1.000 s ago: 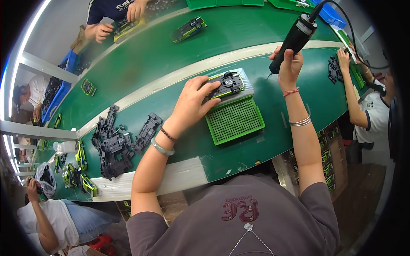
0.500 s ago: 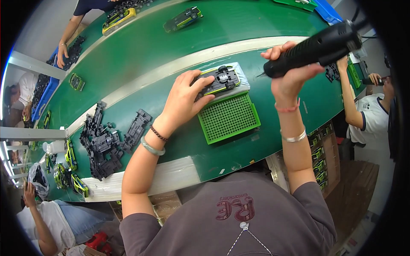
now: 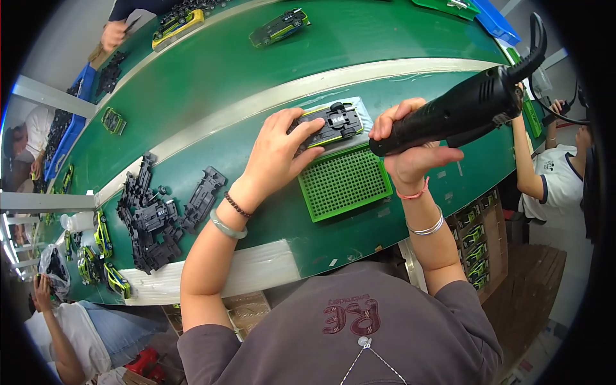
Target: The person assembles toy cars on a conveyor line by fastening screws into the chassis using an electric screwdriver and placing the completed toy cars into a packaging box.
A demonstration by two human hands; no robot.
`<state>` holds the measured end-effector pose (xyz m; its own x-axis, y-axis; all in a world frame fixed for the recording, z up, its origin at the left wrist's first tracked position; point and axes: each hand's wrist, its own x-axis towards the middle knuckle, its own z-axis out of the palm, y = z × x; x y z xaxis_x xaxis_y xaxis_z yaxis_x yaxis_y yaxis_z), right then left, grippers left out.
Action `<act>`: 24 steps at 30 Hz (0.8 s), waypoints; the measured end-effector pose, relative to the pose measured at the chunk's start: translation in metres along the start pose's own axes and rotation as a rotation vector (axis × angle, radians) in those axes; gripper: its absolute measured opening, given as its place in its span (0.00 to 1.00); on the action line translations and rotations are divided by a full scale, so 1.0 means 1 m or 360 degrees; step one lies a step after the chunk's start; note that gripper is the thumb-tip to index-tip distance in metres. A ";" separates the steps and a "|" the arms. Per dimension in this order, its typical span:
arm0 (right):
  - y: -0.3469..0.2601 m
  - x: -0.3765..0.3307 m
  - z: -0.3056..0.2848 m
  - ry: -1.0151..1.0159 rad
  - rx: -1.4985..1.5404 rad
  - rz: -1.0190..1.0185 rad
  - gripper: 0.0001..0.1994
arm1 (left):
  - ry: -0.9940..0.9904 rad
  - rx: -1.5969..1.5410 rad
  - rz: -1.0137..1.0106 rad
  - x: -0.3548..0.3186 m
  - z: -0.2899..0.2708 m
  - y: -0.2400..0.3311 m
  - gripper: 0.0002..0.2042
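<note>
An upside-down toy car, with a black underside and yellow-green edges, lies on a pale padded block. My left hand grips the car's left end, thumb on the near side and fingers over the top. A black electric screwdriver is in my right hand, its front end just right of the block and its cord rising behind. The screwdriver's bit cannot be made out. Directly below the block sits a green tray with many small holes, close to both hands.
A heap of black car chassis parts lies left of my left forearm. Several green toy cars stand farther left. Another car is on the green belt beyond the pale divider strip. Co-workers work along both sides.
My right hand has brought the screwdriver left and down, closer to the car and the tray. My left hand stays on the car. The far co-worker's hand has moved up.
</note>
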<state>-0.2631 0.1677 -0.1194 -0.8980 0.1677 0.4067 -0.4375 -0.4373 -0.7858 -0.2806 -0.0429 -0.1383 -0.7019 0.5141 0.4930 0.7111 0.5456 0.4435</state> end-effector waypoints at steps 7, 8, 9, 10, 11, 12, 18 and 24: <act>0.006 0.001 -0.001 0.0016 -0.0132 0.0012 0.49 | 0.0007 0.0018 0.0013 0.000 0.000 0.000 0.21; 0.006 0.000 -0.001 0.0029 -0.0160 0.0028 0.49 | 0.0006 0.0017 0.0017 0.000 0.000 0.000 0.21; 0.006 0.000 -0.001 0.0032 -0.0163 0.0029 0.49 | 0.0005 0.0013 0.0018 0.000 0.000 0.000 0.21; 0.006 0.000 0.000 0.0019 -0.0210 0.0044 0.48 | 0.0002 0.0024 0.0013 -0.001 0.000 0.000 0.21; 0.006 0.000 0.001 0.0001 -0.0254 0.0060 0.48 | 0.0002 0.0039 0.0004 -0.001 0.000 0.000 0.21; 0.007 0.000 0.001 0.0000 -0.0254 0.0062 0.48 | 0.0002 0.0039 0.0002 -0.001 0.000 0.000 0.21; 0.009 -0.001 0.006 -0.0044 -0.0294 0.0068 0.47 | 0.0003 0.0021 0.0000 0.000 -0.001 0.000 0.21; 0.009 0.000 0.006 -0.0122 -0.0430 0.0024 0.48 | 0.0013 0.0025 0.0010 0.000 -0.001 0.001 0.21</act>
<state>-0.2669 0.1583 -0.1231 -0.9029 0.0910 0.4201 -0.4299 -0.1860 -0.8835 -0.2799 -0.0425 -0.1369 -0.6970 0.5122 0.5018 0.7147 0.5528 0.4285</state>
